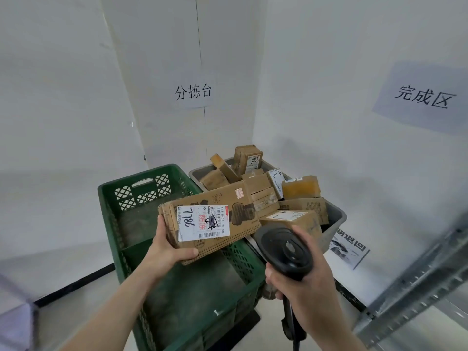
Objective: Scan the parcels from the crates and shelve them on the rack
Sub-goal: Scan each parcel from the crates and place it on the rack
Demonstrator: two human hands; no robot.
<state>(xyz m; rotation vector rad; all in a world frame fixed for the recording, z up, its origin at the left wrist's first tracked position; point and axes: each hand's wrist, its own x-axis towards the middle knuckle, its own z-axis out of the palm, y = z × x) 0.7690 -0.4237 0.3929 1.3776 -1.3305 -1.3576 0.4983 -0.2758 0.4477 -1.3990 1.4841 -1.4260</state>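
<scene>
My left hand [166, 245] grips the left end of a flat brown cardboard parcel [228, 211], held above the green crate [126, 219]. Its white shipping label [203, 222] with a barcode faces up toward me. My right hand [304, 277] grips a black handheld scanner [286, 249], whose head sits just right of the parcel and points at it. The green crate looks bare inside. Behind it, a grey crate [336, 216] is heaped with several brown parcels [263, 188].
A metal rack [417, 279] stands at the right edge. White walls close in behind, carrying a paper sign [193, 92] in the middle and another sign [425, 97] on the right. A printed sheet [349, 247] hangs low behind the grey crate.
</scene>
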